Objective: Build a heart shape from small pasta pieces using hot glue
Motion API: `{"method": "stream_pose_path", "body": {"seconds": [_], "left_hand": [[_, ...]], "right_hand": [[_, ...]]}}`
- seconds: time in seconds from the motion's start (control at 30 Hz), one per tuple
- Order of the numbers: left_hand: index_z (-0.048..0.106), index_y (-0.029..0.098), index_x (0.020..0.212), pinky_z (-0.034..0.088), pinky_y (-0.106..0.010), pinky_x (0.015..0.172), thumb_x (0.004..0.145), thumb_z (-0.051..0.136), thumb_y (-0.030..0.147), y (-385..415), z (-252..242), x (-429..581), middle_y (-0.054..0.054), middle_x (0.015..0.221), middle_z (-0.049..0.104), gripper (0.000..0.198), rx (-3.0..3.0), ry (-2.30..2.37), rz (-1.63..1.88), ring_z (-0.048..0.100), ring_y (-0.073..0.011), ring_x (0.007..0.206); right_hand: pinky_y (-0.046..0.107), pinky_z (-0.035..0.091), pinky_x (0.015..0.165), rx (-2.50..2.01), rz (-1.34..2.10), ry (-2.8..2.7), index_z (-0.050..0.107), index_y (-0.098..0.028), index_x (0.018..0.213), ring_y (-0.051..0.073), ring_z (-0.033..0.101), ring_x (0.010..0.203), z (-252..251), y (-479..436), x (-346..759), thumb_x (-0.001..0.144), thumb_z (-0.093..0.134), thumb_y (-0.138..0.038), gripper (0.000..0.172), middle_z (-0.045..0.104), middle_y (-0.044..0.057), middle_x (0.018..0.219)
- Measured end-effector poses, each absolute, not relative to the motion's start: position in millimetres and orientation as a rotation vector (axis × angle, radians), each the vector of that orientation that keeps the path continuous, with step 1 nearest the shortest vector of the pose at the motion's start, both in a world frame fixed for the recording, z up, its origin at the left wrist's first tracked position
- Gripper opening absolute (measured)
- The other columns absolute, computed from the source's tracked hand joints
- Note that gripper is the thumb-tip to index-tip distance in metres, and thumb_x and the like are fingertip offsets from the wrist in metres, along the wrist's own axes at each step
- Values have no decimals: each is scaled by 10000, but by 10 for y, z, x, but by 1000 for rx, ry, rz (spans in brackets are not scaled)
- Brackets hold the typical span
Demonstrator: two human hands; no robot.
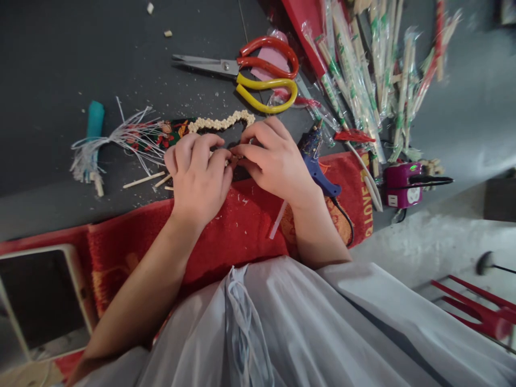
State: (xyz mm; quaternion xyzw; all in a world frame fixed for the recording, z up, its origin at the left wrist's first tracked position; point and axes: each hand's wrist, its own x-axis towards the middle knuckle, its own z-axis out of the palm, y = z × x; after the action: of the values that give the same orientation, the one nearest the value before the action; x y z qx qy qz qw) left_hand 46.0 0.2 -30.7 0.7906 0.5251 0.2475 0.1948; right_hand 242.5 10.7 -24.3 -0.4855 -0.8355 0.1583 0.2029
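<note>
A wavy strip of small cream bead-like pieces (221,123) curves behind my hands and bends back toward my fingertips on its right side. My left hand (199,174) has its fingers curled, thumb and forefinger pressed at the near part of this strip. Close against it, my right hand (272,158) pinches the same part, its fingertips almost touching those of the left. The exact spot between the fingertips is mostly hidden. A dark floral-patterned piece (177,131) lies under the strip's left end. Thin wooden sticks (144,179) lie left of my left hand.
Scissors with red and yellow handles (266,80) lie beyond my hands. A blue glue gun (318,166) rests right of my right hand. Wrapped chopsticks (355,70), a purple power block (403,185), a bundle of white ties (116,137), a red towel (133,226) and a tablet (44,301) surround them.
</note>
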Motion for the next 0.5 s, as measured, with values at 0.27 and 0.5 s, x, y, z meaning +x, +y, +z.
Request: {"method": "stream_pose_path", "body": {"seconds": [0.27, 0.5], "left_hand": [[660, 273, 959, 381, -678, 1092, 967, 566, 276, 7, -339, 457, -87, 1320, 717, 94, 2243, 1477, 729, 583, -385, 1296], [654, 294, 972, 367, -656, 1138, 978, 550, 293, -1, -293, 466, -79, 1352, 695, 104, 2165, 1495, 670, 564, -375, 1342]], "right_hand": [[532, 476, 983, -1327, 449, -2344, 718, -249, 1004, 268, 546, 1120, -249, 119, 2438, 1026, 478, -198, 246, 602, 69, 1119], [524, 464, 991, -1343, 450, -2345, 715, -251, 1040, 275, 539, 1131, -249, 111, 2431, 1010, 479, -175, 250, 608, 75, 1142]]}}
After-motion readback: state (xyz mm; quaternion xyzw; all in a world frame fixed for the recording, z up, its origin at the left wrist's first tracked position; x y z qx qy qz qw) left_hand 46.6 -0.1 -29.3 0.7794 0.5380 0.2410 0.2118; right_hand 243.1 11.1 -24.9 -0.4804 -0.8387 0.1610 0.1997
